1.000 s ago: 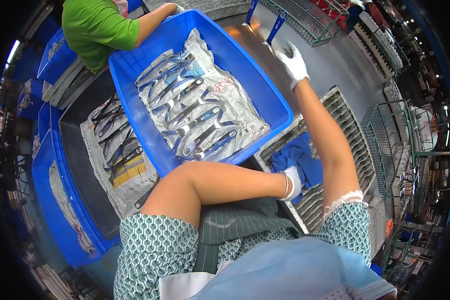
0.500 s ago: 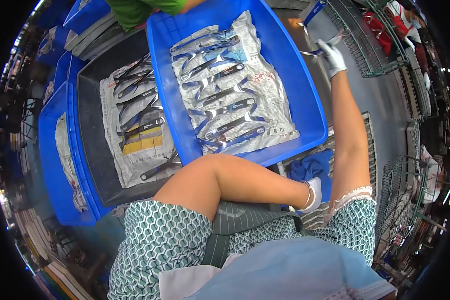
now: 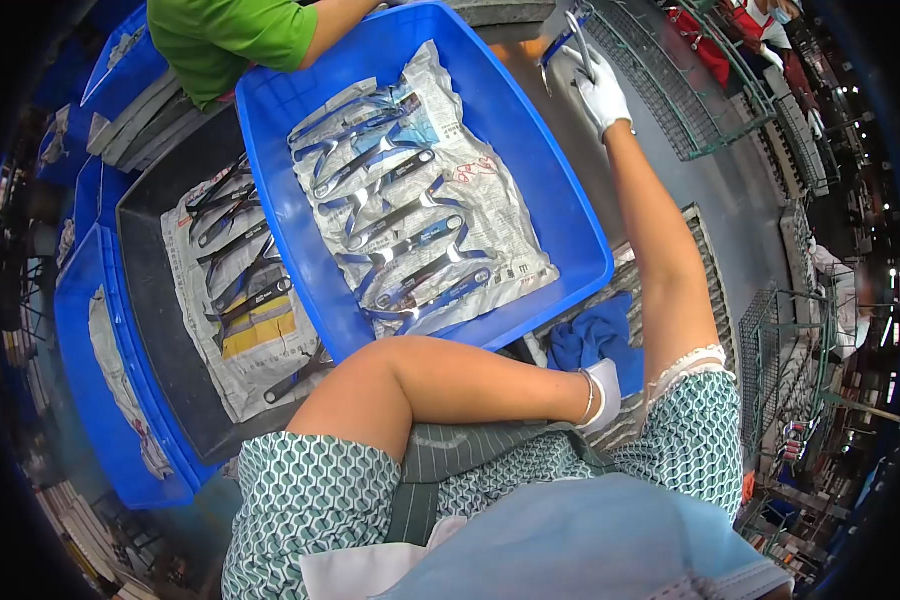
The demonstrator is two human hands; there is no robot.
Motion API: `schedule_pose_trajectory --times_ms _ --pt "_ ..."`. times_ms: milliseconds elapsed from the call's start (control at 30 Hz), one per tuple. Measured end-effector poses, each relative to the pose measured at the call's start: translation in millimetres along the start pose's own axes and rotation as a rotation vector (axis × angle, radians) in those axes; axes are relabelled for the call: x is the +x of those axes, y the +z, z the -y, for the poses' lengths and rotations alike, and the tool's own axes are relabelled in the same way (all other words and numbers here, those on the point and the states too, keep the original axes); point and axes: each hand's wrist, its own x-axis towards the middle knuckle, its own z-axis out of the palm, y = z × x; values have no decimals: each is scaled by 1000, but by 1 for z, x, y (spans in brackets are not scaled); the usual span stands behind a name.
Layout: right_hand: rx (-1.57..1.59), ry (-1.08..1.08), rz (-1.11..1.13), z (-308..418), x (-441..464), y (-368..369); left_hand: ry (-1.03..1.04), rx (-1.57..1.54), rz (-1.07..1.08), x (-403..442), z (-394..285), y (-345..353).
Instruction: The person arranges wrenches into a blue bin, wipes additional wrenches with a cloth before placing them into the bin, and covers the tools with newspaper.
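Note:
My right hand (image 3: pixel 602 98), in a white glove, reaches out over the grey metal table at the upper right. Its fingers close on a shiny metal arm (image 3: pixel 579 47), and a blue-labelled part (image 3: pixel 558 42) stands right beside it. Nearer my body, my left hand (image 3: pixel 602 396), also gloved, lies by a blue cloth (image 3: pixel 595 335) with its fingers hidden. To the left, a large blue bin (image 3: pixel 560 165) holds several forked metal arms (image 3: pixel 410 222) in rows on newspaper (image 3: pixel 495 215).
A co-worker's green sleeve (image 3: pixel 260 35) and bare arm are at the blue bin's far edge. A black bin (image 3: pixel 160 300) with more metal arms lies left of it. Green wire baskets (image 3: pixel 660 80) stand at the upper right, and a ridged grey mat (image 3: pixel 705 250) lies below my right arm.
The view swung right and then back left. My right hand, beside a metal part a second ago, now grips a metal arm raised near the blue-labelled part. My left hand stays by the cloth.

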Motion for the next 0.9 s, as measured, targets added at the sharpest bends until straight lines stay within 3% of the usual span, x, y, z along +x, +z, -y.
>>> schedule_pose_trajectory --times_ms 133,167,233,300,333,433,500,633,733,767,833,900 --pt "552 465 274 -15 29 31 -67 -127 -83 25 10 20" --pt "793 651 252 2 31 29 -75 -133 -123 44 12 42" --pt "852 826 208 12 31 30 -82 -40 -290 114 21 104" --pt "876 849 193 16 28 25 -103 17 -401 115 24 108" --pt "885 864 190 17 25 22 -132 1 -350 116 25 109" --pt "995 720 160 9 16 23 -138 -50 -156 -1 16 -9" --pt "935 652 238 18 6 10 -123 5 2 -31 11 -42" --pt "866 479 291 61 6 -34 -137 1 -135 -9 22 -10" --pt "777 502 313 96 1 -78 -139 -34 -185 -9 24 -11" --pt "713 271 295 71 1 -66 -131 -42 -180 -12 25 -14" --pt "959 422 282 102 -11 -107 -149 -12 -115 -3 28 -4" --pt "1041 400 183 121 -26 -149 -146 -6 -163 1 34 6"
